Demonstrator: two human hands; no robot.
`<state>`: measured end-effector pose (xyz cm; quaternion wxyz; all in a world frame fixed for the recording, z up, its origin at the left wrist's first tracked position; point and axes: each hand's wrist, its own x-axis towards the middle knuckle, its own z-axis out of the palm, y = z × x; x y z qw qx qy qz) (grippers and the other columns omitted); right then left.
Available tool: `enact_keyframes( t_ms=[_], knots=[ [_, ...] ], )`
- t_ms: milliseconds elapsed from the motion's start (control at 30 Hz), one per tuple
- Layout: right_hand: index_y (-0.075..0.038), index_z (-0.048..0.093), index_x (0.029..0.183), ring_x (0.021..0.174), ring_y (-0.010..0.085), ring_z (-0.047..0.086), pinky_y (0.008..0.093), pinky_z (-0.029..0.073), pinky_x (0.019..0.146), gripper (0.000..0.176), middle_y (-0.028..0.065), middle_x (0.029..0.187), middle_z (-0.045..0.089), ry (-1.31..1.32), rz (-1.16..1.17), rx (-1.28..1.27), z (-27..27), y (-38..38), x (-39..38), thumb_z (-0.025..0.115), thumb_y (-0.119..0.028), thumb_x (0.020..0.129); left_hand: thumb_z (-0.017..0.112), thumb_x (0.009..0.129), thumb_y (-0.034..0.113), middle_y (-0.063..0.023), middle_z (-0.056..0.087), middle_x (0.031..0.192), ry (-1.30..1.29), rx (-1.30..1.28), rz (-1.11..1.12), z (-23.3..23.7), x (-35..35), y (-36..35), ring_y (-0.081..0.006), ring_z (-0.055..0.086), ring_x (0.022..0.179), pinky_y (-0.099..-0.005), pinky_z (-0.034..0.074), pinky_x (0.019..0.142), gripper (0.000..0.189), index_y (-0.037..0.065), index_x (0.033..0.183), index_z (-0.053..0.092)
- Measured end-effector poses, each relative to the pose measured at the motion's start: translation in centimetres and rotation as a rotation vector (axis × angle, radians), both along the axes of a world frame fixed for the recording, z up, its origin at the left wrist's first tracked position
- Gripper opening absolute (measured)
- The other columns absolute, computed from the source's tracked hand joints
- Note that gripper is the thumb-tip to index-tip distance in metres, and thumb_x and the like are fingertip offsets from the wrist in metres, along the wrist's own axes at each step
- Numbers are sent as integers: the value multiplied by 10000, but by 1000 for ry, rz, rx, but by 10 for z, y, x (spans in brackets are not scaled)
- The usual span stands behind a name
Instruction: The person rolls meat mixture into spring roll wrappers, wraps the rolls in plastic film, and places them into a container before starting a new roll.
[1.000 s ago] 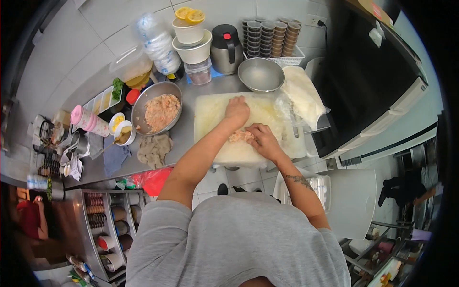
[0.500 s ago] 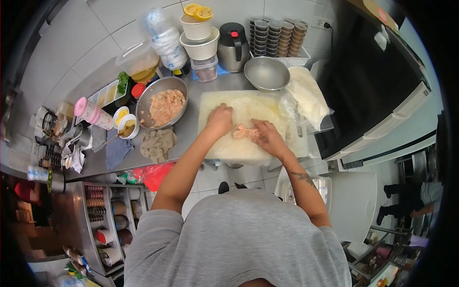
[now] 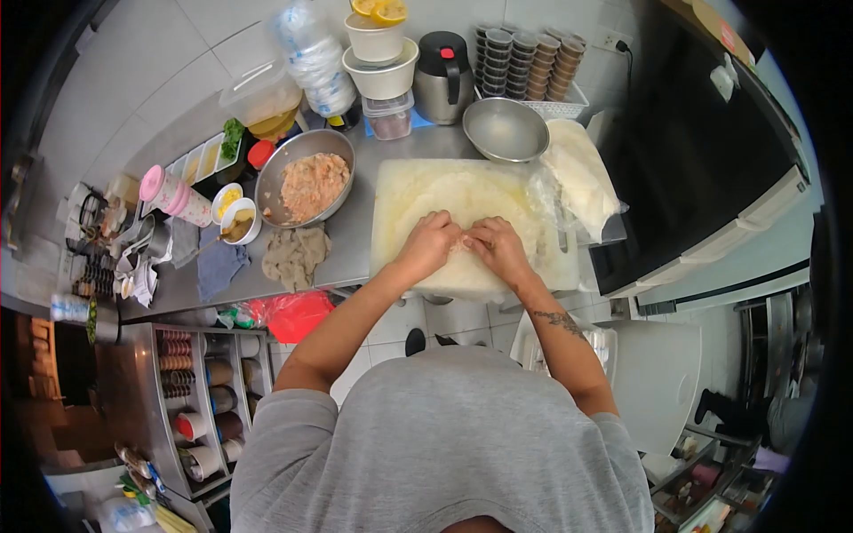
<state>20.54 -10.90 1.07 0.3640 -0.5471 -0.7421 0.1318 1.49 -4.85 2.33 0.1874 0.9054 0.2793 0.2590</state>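
My left hand and my right hand meet fingertip to fingertip at the near middle of the white cutting board. Both are curled over a small pale wrapper with pink filling, which is almost fully hidden under the fingers. A steel bowl of pink minced filling sits to the left of the board, apart from my left hand. A clear bag of pale wrappers lies on the board's right end.
An empty steel bowl stands behind the board. Further back are a thermos, stacked small cups and stacked tubs. A beige cloth, sauce bowls and a red bag lie at the left.
My left hand has drawn back from the far side of the board to meet the right hand. The pink filling that showed between the hands is now covered by both.
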Motion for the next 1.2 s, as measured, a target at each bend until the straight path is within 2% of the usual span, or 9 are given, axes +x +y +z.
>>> enact_keyframes(
  t_ms=[133,233,300,633,733,933,1033,1133,1200],
  knots=[
    [-57,705,993,946,283,568,378,463,850,270,82,1009,640,82,-37,63,-2,6,-3,749,-92,729,668,794,87,-110,560,1001,-111,41,121,5,-2,-4,-317,524,977,-408,441,858,242,22,1021,614],
    [-51,692,1031,981,292,554,382,460,864,341,92,1058,623,7,117,-16,-2,10,2,770,-91,702,682,795,110,-106,563,1032,21,84,40,-10,-3,-4,-316,525,1005,-408,442,877,322,19,1096,608],
    [-47,685,1046,993,303,556,382,452,883,368,101,1068,621,-11,112,-84,-2,12,1,775,-109,695,693,794,127,-100,567,1026,90,40,22,-15,-2,-1,-311,530,1001,-406,443,880,356,15,1123,613],
    [-52,674,1095,989,308,547,389,448,904,415,100,1075,608,-18,94,-119,6,5,3,779,-148,705,709,773,96,-84,572,983,-15,9,-8,-8,-21,4,-281,536,938,-380,454,854,301,75,1071,672],
    [-69,690,1070,987,307,546,387,452,902,365,96,1054,610,100,30,-49,16,-5,5,763,-125,716,717,775,113,-81,567,1006,5,-24,29,-3,-24,1,-280,525,967,-374,445,869,316,77,1086,671],
    [-91,653,1167,1001,309,550,380,456,898,458,108,1028,606,-127,100,-114,5,-2,35,760,-128,724,716,783,169,-71,544,1021,30,-56,35,-8,-33,2,-284,494,1007,-393,399,906,331,85,1099,661],
    [-84,667,1136,999,293,559,367,474,873,414,100,1072,614,-62,118,-185,29,-9,37,760,-100,733,711,786,172,-72,541,1005,4,1,53,2,-32,0,-280,493,993,-389,383,883,297,83,1065,661],
    [-64,700,1006,954,298,575,373,480,843,277,99,1025,630,99,59,-21,31,-8,26,757,-100,738,702,791,159,-62,545,968,-42,76,80,9,-20,-9,-264,494,965,-380,364,843,207,86,979,658],
    [-52,694,948,939,303,584,383,477,832,222,95,996,646,64,51,39,29,-8,9,746,-97,737,698,795,154,-44,553,938,-60,130,66,9,-1,-14,-247,496,950,-369,351,821,133,89,898,645]
  ],
)
